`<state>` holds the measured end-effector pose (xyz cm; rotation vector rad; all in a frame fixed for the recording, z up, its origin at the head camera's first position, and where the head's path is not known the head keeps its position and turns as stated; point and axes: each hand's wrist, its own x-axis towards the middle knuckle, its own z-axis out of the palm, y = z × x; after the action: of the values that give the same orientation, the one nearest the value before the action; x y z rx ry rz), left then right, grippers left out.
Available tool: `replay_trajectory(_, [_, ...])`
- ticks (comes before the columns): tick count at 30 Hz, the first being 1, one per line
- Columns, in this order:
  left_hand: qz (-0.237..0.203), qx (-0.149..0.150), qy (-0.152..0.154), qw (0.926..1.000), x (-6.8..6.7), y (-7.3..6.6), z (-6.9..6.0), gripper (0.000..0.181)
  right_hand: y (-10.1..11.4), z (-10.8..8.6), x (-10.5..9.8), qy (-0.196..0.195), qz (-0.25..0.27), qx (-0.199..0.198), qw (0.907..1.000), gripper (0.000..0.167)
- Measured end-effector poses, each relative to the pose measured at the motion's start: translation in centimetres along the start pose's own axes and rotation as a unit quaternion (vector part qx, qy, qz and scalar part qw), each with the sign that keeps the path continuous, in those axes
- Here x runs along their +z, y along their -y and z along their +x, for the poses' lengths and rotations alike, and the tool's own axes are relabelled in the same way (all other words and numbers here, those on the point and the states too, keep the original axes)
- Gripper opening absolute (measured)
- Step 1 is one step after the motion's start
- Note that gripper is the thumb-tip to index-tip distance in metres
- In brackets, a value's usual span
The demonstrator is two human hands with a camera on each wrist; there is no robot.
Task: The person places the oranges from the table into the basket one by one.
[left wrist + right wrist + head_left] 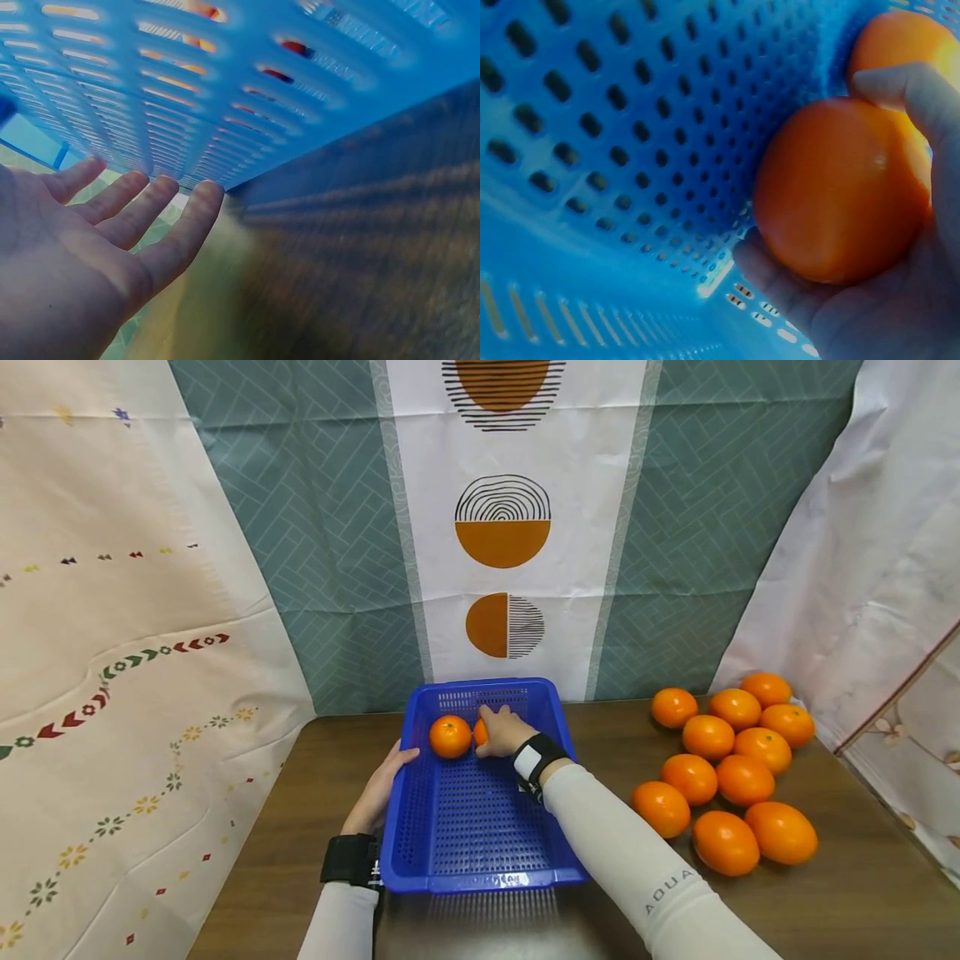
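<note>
A blue plastic basket [495, 883] with perforated walls sits on the table. My left hand [382, 789] holds its left side, the thumb over the rim; in the left wrist view the fingers [172, 232] lie along the outer wall. Inside the basket my right hand [504, 732] grips an orange [844, 191], thumb on one side and fingers curled under the other. From the head view that orange is mostly hidden behind the hand. Just left of it, a second orange [450, 737] rests near the basket's far left corner.
Several more oranges [726, 843] lie in a loose group on the brown table [315, 810], right of the basket. Patterned cloth [337, 527] hangs behind the table and along both sides.
</note>
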<state>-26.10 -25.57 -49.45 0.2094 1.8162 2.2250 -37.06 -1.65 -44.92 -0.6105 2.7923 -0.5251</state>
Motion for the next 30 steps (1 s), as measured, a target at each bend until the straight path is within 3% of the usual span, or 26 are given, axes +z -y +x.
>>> replay_trajectory(30, [0.009, -0.004, -0.020, 0.9998, 0.07, 0.14, 0.21, 0.061, -0.52, -0.43, -0.92, 0.000, 0.029, 0.013, 0.9995, 0.083])
